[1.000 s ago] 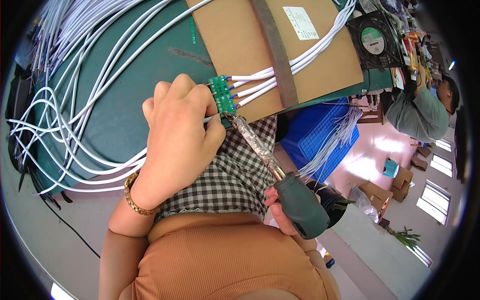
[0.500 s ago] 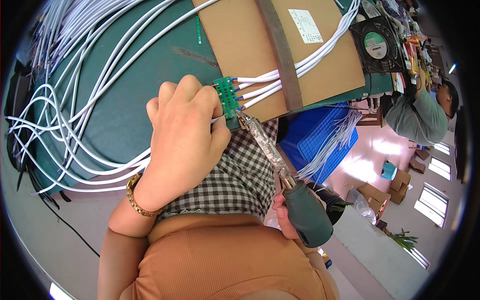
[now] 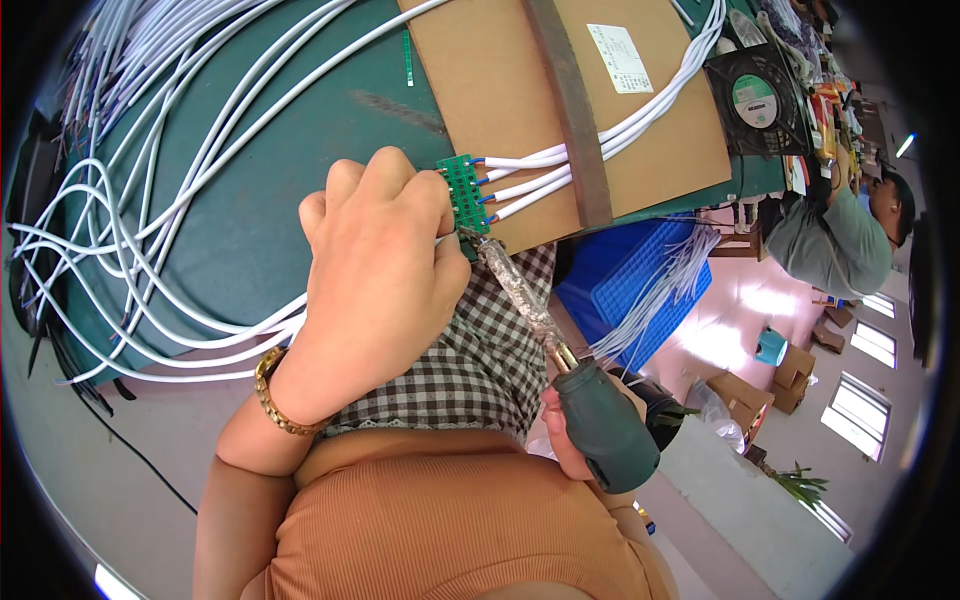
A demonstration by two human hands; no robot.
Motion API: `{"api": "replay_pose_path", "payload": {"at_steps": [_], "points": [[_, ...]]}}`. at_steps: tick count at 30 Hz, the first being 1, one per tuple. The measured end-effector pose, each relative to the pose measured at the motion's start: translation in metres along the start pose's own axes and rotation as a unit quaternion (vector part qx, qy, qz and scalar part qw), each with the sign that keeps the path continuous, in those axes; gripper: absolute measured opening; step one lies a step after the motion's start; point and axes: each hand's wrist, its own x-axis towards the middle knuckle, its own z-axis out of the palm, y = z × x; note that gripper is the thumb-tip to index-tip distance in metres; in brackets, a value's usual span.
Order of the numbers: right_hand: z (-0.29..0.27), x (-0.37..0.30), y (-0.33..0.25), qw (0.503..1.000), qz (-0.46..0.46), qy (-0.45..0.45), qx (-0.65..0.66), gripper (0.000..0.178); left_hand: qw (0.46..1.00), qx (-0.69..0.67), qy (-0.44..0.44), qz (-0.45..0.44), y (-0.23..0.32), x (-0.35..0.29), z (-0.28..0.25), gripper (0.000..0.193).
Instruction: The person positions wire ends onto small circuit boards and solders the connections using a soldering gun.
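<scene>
Right fingers (image 3: 562, 440) partly behind iron handle (image 3: 608, 428), cable bundle (image 3: 150, 60) cropped, label (image 3: 619, 60) print illegible

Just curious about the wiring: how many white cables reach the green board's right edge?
4, in a row down that side of the board: top cable, second cable, third cable, bottom cable. None seems hidden there.

I hold a soldering iron (image 3: 605, 425) with a dark green handle and mottled silvery barrel, slanted up-left, its tip near the lower edge of my green circuit board (image 3: 465, 195). Four white-sheathed cables (image 3: 655, 110) extend from the board's right side, blue inner wires showing there.
</scene>
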Motion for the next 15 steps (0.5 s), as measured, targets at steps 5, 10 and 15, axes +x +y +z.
{"api": "replay_pose_path", "payload": {"at_steps": [5, 10, 15], "points": [[-0.003, -0.003, 0.013, 0.998, -0.009, -0.04, -0.053, 0.02, 1.0, 0.007, 0.001, 0.0, -0.001, 0.0, 0.0, 0.013], [-0.011, 0.004, -0.002, 0.987, -0.11, 0.002, -0.115, 0.021, 1.0, 0.009, 0.005, -0.001, -0.003, 0.001, -0.002, 0.013], [0.01, 0.004, 0.0, 0.969, -0.029, 0.14, 0.201, 0.033, 1.0, 0.011, 0.01, 0.005, -0.004, 0.002, 0.001, 0.012]]}}
